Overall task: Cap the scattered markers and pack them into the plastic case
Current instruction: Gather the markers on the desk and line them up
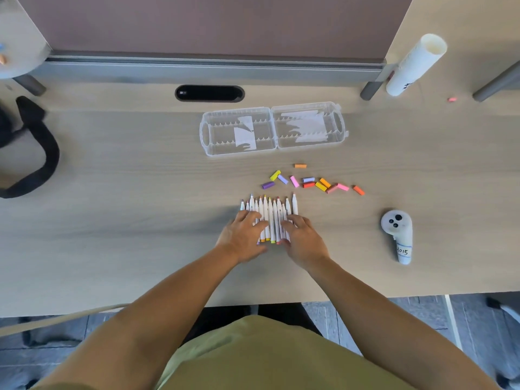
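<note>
Several uncapped white markers [269, 215] lie side by side in a row on the desk, tips pointing away from me. My left hand [242, 235] rests flat on the left end of the row. My right hand [304, 240] rests on the right end, fingers laid over the barrels. Several loose caps [312, 182] in purple, yellow, pink, orange and red are scattered just beyond the markers. The clear plastic case [272, 130] lies open farther back, both halves face up with nothing but paper inserts in them.
A white handheld controller [398, 235] lies to the right. A rolled white paper tube [416, 64] stands at the back right, a stray pink cap [452, 99] near it. A black strap [36, 153] lies at the left edge. A cable slot [209, 93] sits behind the case.
</note>
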`<state>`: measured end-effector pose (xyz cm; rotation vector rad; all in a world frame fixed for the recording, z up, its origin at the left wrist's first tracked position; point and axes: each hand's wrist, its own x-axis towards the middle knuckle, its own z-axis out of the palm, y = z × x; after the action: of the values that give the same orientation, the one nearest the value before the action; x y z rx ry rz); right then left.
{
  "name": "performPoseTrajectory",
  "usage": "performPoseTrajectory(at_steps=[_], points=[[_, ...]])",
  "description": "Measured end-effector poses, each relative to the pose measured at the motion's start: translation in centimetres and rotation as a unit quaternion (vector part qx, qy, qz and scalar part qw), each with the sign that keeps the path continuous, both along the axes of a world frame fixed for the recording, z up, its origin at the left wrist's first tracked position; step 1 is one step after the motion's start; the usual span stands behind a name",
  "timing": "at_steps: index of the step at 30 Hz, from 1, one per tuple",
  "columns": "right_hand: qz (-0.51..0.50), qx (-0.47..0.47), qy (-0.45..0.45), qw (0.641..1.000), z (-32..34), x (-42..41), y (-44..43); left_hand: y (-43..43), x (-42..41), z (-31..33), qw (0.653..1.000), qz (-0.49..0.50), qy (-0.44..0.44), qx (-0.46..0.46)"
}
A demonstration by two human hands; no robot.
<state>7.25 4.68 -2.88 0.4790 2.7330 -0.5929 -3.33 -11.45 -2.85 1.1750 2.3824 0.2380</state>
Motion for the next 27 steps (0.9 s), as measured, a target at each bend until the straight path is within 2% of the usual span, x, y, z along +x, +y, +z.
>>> performPoseTrajectory(at_steps=[3, 5, 7, 12, 18, 25, 27], points=[[-0.112, -0.06, 0.025, 0.992, 0.4, -0.2, 1.8, 1.9, -1.4, 0.8, 0.997, 0.039, -0.061, 0.011], [-0.193, -0.078, 0.04, 0.977, 0.6, -0.4, 3.6, 3.4, -2.7, 1.2, 0.992, 0.071, -0.102, 0.031], [-0.257, -0.076, 0.036, 0.963, 0.8, -0.6, 5.7, 5.0, -4.1, 1.7, 0.988, 0.103, -0.108, 0.039], [-0.263, 0.019, -0.049, 0.963, 1.0, -1.2, 10.5, 9.1, -7.1, 1.9, 0.982, 0.165, -0.093, -0.013], [-0.377, -0.039, -0.074, 0.923, -0.1, -2.5, 15.4, 12.0, -8.9, -0.2, 0.974, 0.192, -0.094, -0.071], [-0.283, -0.111, -0.033, 0.952, -1.7, -5.9, 15.0, 13.9, -9.4, -1.4, 0.963, 0.225, -0.132, -0.064], [-0.241, -0.117, -0.031, 0.963, -1.7, -7.4, 14.3, 14.2, -9.5, -1.1, 0.965, 0.229, -0.118, -0.058]])
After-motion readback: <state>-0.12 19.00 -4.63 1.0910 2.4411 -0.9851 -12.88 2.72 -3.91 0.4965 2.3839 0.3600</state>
